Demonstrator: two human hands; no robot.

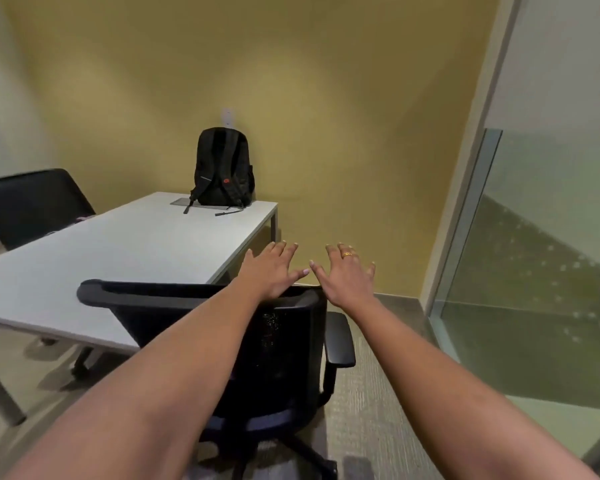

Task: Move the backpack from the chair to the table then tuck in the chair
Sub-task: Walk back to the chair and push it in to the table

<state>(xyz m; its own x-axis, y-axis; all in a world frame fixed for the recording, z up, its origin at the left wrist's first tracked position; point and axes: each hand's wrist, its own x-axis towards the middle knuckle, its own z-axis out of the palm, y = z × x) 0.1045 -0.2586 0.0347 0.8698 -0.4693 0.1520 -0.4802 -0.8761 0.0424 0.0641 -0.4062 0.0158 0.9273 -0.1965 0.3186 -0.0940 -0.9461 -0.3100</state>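
We note the black backpack (224, 168) standing upright at the far right corner of the white desk (125, 251), straps facing us, its back close to the yellow wall (291, 98). A thin flat grey item (182, 201), not identifiable, lies at the backpack's base toward the far edge, and loose strap ends trail onto the desk top. The black office chair (257, 341) sits at the desk's near right edge with its mesh backrest toward us, the left part of the backrest top overlapping the desk edge, one armrest showing on its right side. Our left hand (274, 268) is flat, fingers spread, over the top rail of the backrest; whether the palm touches it we cannot tell. Our right hand (347, 275), with a gold ring (347, 253) on one finger, is likewise spread and sits just beyond the backrest's right corner, apart from it. Both grips are released, grasping nothing. A second black chair (32, 202) stands at the desk's far left side. A glass partition (534, 237) runs along the right.
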